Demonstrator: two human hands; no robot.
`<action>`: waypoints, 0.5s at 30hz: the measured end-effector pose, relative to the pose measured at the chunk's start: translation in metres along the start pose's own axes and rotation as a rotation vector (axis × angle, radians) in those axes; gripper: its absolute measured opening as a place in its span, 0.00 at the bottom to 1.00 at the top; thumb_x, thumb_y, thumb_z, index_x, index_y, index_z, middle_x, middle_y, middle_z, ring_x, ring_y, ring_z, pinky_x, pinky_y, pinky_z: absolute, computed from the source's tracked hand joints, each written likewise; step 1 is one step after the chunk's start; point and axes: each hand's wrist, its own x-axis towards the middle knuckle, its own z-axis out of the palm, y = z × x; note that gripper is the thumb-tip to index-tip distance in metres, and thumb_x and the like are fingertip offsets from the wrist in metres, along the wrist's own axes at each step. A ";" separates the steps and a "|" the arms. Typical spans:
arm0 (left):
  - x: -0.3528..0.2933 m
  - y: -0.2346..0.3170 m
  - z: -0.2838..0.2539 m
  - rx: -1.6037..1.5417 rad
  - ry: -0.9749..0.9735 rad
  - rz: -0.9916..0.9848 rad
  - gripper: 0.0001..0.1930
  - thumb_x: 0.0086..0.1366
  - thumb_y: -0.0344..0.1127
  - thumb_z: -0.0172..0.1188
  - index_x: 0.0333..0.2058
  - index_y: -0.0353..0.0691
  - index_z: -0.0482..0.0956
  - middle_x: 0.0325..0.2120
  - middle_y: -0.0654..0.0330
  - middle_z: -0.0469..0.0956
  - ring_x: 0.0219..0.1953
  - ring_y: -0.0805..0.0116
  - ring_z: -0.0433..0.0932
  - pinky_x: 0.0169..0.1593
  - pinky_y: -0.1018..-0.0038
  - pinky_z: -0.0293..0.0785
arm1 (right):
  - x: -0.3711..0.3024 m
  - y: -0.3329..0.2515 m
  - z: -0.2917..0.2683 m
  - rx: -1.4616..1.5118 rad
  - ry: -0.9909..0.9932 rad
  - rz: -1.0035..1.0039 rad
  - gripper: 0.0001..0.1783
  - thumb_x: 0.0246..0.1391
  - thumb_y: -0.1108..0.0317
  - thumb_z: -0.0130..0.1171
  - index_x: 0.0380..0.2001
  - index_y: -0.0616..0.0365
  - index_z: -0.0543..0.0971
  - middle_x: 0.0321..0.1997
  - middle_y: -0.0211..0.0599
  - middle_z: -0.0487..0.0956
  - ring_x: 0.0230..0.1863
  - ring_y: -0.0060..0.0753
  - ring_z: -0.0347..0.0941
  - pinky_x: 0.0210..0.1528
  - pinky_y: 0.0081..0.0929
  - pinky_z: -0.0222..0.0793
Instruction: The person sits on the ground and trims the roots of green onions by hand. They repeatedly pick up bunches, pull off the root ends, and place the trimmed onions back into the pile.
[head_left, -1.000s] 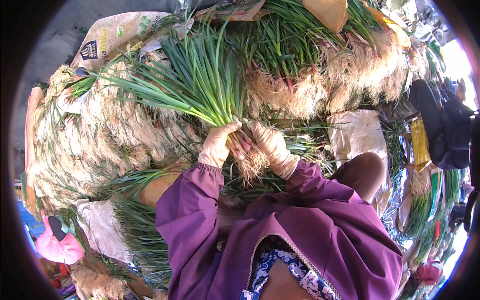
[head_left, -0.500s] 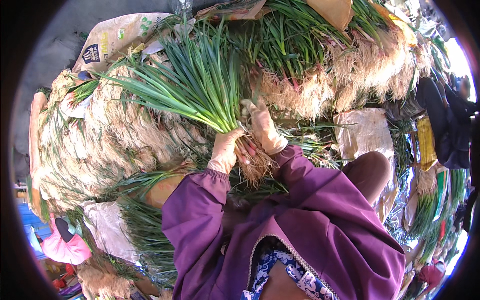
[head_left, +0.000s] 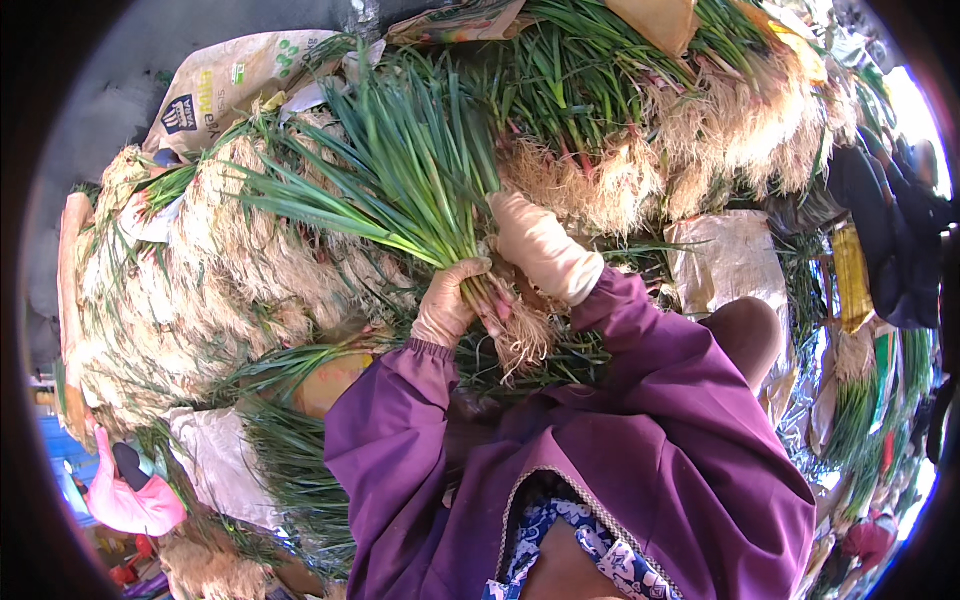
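Note:
My left hand (head_left: 448,303), in a pale glove, is closed round a bunch of spring onions (head_left: 415,190) just above the roots. Its long green leaves fan out up and to the left; the reddish-white bulbs and tangled roots (head_left: 523,338) hang below my fist. My right hand (head_left: 545,245), gloved too, lies along the right side of the bunch, its back turned up. Its fingers curl in beside the leaves, and their tips are hidden. What they hold, if anything, does not show.
Rooted spring onions lie heaped at left (head_left: 200,280) and along the back right (head_left: 740,130). A printed sack (head_left: 230,85) lies at the far left, a pale sack (head_left: 735,265) to the right. More leaves (head_left: 290,460) lie beside my left sleeve. A person in pink (head_left: 140,505) is at the lower left.
My right hand has shifted slightly right and turned its back more upward, its fingers still by the leaves. The bunch stays in my left hand, its roots swung a little right.

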 end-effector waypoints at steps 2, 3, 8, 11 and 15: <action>0.009 -0.005 -0.001 -0.068 -0.006 0.034 0.11 0.61 0.35 0.53 0.34 0.29 0.75 0.22 0.40 0.78 0.19 0.44 0.78 0.25 0.56 0.79 | 0.004 -0.008 0.005 -0.385 0.156 -0.093 0.14 0.52 0.77 0.50 0.43 0.63 0.71 0.37 0.51 0.78 0.34 0.44 0.78 0.31 0.33 0.74; 0.012 -0.007 -0.001 -0.078 -0.021 0.032 0.11 0.61 0.35 0.53 0.34 0.30 0.75 0.22 0.39 0.78 0.19 0.43 0.78 0.26 0.56 0.79 | 0.009 -0.011 0.009 -0.515 0.167 -0.083 0.12 0.54 0.77 0.47 0.43 0.64 0.70 0.34 0.52 0.77 0.30 0.43 0.78 0.25 0.33 0.74; 0.021 -0.007 0.011 0.000 0.028 0.042 0.11 0.62 0.34 0.53 0.34 0.29 0.74 0.23 0.38 0.78 0.20 0.45 0.78 0.27 0.57 0.79 | 0.012 -0.006 0.015 -0.268 0.272 0.095 0.10 0.54 0.73 0.50 0.40 0.63 0.72 0.32 0.45 0.77 0.29 0.41 0.79 0.23 0.35 0.73; 0.017 -0.003 0.019 0.114 0.067 0.064 0.12 0.61 0.36 0.53 0.33 0.28 0.74 0.20 0.40 0.78 0.16 0.50 0.77 0.23 0.62 0.78 | -0.001 -0.002 0.012 0.043 0.428 -0.098 0.13 0.51 0.75 0.53 0.42 0.61 0.73 0.37 0.45 0.77 0.35 0.38 0.77 0.36 0.32 0.74; 0.002 0.002 0.019 0.133 0.093 0.079 0.13 0.61 0.36 0.54 0.32 0.28 0.73 0.18 0.41 0.77 0.13 0.55 0.76 0.18 0.69 0.75 | 0.011 0.009 -0.010 1.467 -0.017 -0.021 0.09 0.61 0.65 0.47 0.40 0.56 0.74 0.26 0.27 0.71 0.24 0.20 0.66 0.27 0.15 0.64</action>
